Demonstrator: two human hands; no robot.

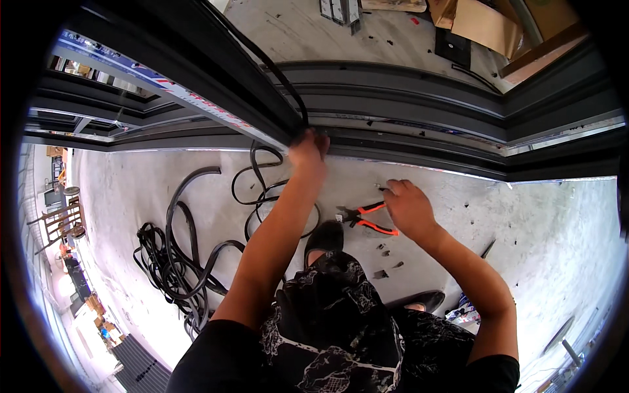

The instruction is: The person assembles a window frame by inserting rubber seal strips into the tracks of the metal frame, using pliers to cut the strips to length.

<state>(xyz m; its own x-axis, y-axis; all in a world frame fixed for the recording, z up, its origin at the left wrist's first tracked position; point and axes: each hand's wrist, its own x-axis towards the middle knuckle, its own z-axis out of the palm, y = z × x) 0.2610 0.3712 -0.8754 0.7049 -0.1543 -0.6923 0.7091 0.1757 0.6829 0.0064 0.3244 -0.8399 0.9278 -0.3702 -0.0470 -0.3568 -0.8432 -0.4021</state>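
My left hand point(308, 150) is closed at the corner where two dark metal frame bars meet, its fingers on a black rubber strip point(293, 90). This strip runs down along the upright bar point(216, 72) to my fingertips. Over the floor to the right, my right hand point(409, 204) is pinched, with a small dark bit at its fingertips that I cannot make out. Just left of it, pliers with orange handles point(375, 228) lie on the concrete, jaws pointing left.
A tangled heap of black rubber strip point(171, 262) lies on the floor at the left, with loose loops near my left forearm. Small dark scraps point(381, 274) are scattered by my feet. Beyond the lower frame bar point(406, 95) lies cardboard point(485, 26).
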